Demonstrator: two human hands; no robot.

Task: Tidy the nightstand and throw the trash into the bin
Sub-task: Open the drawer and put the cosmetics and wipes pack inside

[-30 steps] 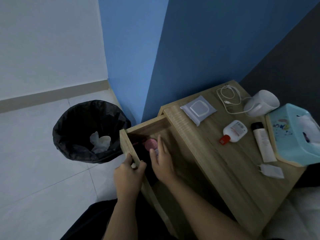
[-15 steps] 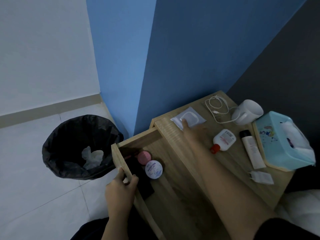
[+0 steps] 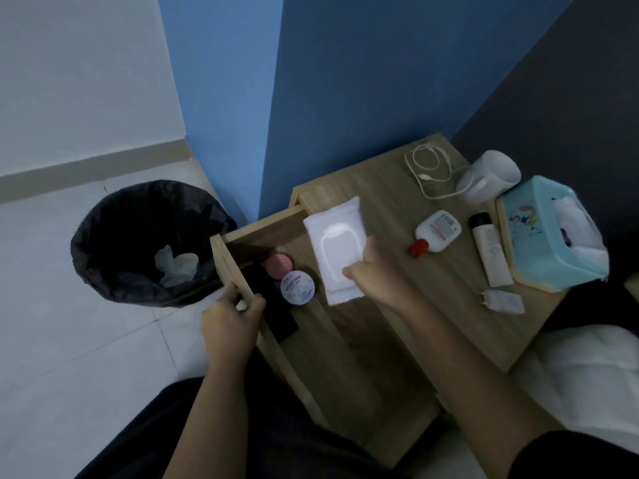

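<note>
My right hand (image 3: 371, 271) grips a white wet-wipes pack (image 3: 335, 248) and holds it over the open drawer (image 3: 262, 226) of the wooden nightstand (image 3: 387, 181). My left hand (image 3: 230, 323) clasps the drawer's front panel. Inside the drawer lie a pink round tin (image 3: 279, 265), a white round tin (image 3: 297, 288) and a flat black object (image 3: 276, 305). On the floor to the left stands a bin (image 3: 103, 236) with a black liner, holding crumpled white trash (image 3: 176, 266).
On the nightstand top lie a white cable (image 3: 428, 167), a tipped white mug (image 3: 491, 176), a small red-capped bottle (image 3: 437, 231), a white tube (image 3: 489, 250), a teal tissue box (image 3: 539, 236) and a white charger plug (image 3: 503, 300). White bedding (image 3: 581, 375) is at the right.
My right hand left the drawer, reached to the wipes pack on the nightstand top, took hold of it and carried it left over the drawer. My left hand stayed on the drawer front.
</note>
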